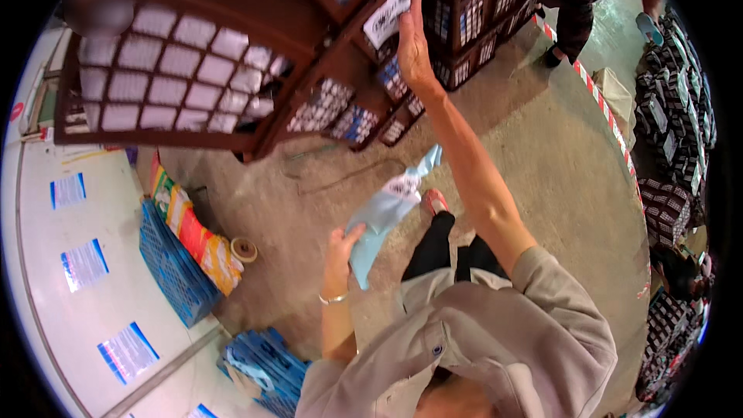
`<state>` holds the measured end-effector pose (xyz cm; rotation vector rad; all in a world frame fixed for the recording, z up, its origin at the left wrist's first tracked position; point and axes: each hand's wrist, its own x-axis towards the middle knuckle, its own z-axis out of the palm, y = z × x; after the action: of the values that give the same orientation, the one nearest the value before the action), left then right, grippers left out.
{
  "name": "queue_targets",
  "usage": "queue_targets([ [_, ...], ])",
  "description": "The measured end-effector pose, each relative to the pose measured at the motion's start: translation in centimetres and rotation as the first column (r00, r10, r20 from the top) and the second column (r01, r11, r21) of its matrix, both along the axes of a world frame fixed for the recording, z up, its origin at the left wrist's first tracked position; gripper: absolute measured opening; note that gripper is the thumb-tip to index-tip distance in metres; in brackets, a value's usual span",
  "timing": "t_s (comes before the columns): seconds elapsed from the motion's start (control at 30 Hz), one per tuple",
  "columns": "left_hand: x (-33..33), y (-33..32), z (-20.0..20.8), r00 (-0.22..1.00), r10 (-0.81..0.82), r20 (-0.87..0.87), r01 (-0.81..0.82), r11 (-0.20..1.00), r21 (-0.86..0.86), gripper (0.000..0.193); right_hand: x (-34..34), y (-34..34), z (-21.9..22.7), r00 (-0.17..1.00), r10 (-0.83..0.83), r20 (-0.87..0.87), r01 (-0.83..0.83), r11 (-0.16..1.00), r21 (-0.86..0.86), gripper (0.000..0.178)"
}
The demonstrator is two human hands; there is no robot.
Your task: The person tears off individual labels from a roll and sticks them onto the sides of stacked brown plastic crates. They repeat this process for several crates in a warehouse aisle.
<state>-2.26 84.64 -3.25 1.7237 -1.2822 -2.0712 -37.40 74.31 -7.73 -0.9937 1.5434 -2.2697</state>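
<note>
My left hand (339, 258), with a bangle at the wrist, is closed on a limp light-blue sheet (377, 220). Dark print shows on a white patch near the sheet's upper end, which twists and hangs over the floor. Stretched far forward, my right hand (416, 50) lies flat with straight fingers along the edge of a white printed label (387, 14). That label is on the side of a stacked brown plastic crate (352, 39). Whether the palm presses on the label or only rests beside it, I cannot tell.
More brown lattice crates (464, 11) stand in stacks ahead. On the left, a white panel (46, 263) carries blue-and-white notices, beside blue baskets (174, 263), a colourful sack (197, 232) and a tape roll (244, 249). Red-white floor tape (596, 97) runs right, near another person (580, 8).
</note>
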Motion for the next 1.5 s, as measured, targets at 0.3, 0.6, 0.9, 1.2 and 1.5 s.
queue_targets([
  [0.3, -0.9, -0.6, 3.2, 0.904, -0.128, -0.407, 0.168, 0.984, 0.065, 0.021, 10.4, 14.0, 0.8, 0.544, 0.774, 0.323, -0.826, 0.427, 0.367, 0.051],
  [0.6, 3.1, -4.4, 3.0, 0.715, -0.684, 0.144, 0.666, 0.604, -0.438, 0.047, 6.7, 20.7, 3.5, 0.183, 0.753, 0.633, -0.930, -0.077, 0.360, 0.023],
  [0.9, -7.4, 2.0, 3.3, 0.578, -0.789, -0.208, 0.744, 0.615, -0.263, 0.039, 5.2, 24.1, 5.8, 0.257, 0.916, 0.309, -0.836, 0.050, 0.546, 0.025],
  [1.2, -9.9, 7.3, -0.1, 0.895, -0.431, -0.115, 0.395, 0.886, -0.242, 0.016, 7.1, 29.3, 7.0, 0.882, 0.461, 0.098, -0.386, 0.589, 0.710, 0.019],
  [1.5, -8.9, 7.7, 0.9, 0.745, -0.668, 0.003, 0.580, 0.645, -0.498, 0.016, 11.1, 30.1, 4.2, 0.834, 0.409, 0.370, -0.549, 0.543, 0.636, 0.023],
])
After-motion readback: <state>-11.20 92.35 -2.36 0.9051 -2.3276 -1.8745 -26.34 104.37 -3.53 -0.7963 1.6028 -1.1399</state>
